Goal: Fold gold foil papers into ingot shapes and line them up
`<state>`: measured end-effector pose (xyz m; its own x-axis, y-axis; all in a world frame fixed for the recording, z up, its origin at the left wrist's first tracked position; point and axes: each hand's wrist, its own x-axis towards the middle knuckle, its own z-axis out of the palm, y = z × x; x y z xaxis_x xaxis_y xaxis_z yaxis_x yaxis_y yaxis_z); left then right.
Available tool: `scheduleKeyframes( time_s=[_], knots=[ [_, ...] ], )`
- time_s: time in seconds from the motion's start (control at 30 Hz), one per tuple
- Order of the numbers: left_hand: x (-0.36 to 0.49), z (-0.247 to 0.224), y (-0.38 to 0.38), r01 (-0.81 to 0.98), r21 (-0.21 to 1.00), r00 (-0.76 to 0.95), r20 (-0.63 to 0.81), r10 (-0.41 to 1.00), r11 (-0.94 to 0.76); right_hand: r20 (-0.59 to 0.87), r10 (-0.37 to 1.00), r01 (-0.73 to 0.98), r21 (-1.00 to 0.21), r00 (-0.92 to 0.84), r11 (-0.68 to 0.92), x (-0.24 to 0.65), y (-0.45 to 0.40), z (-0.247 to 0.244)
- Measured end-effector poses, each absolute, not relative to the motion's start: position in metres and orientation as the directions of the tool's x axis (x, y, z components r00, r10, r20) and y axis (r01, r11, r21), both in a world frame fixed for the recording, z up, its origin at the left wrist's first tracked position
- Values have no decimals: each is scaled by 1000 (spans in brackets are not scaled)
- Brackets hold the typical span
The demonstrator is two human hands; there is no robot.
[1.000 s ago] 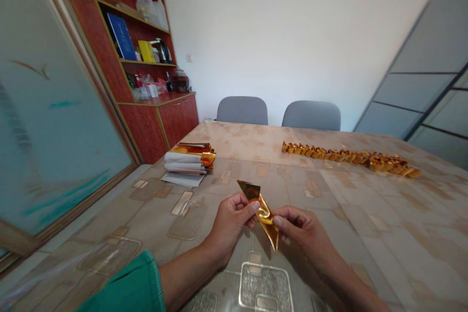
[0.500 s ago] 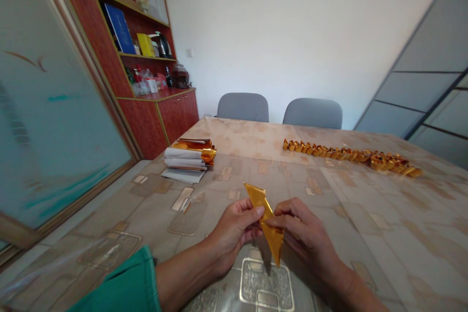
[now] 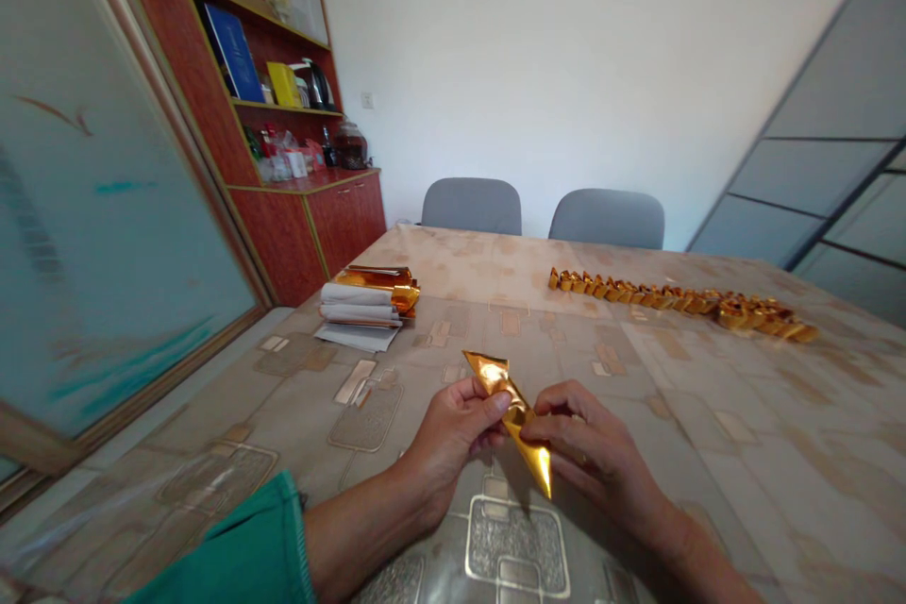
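Narrow shiny gold foil strip [image 3: 530, 453] now creased at far end, tip turned left; left hand [image 3: 449, 429] and right hand [image 3: 595, 453] both pinching it between fingers

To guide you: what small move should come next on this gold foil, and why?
Probably fold the free lower tip of the gold foil upward with the right hand: the left hand grips its upper part, leaving that tip loose.

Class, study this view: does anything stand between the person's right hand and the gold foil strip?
Nothing visible does: the right hand touches the gold foil strip directly, as does the left hand.
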<state>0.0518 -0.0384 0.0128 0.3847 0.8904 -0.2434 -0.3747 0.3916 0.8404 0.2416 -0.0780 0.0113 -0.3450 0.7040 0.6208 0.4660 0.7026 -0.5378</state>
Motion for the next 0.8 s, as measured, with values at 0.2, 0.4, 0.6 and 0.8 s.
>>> scheduleKeyframes(
  time_s=[0.2, 0.4, 0.6, 0.8],
  knots=[
    [50, 11, -37, -381, 821, 386, -277, 880, 425, 671, 643, 493, -444, -370, 748, 247, -75, 14],
    [49, 9, -37, -383, 815, 409, -273, 871, 435, 616, 685, 472, -504, -390, 723, 247, -78, 16],
    [48, 7, -35, -396, 791, 426, -292, 856, 467, 588, 703, 426, -561, -399, 710, 244, -77, 10],
    [47, 6, -31, -392, 766, 444, -329, 834, 510, 582, 683, 425, -534, -441, 731, 247, -78, 10]
  ],
)
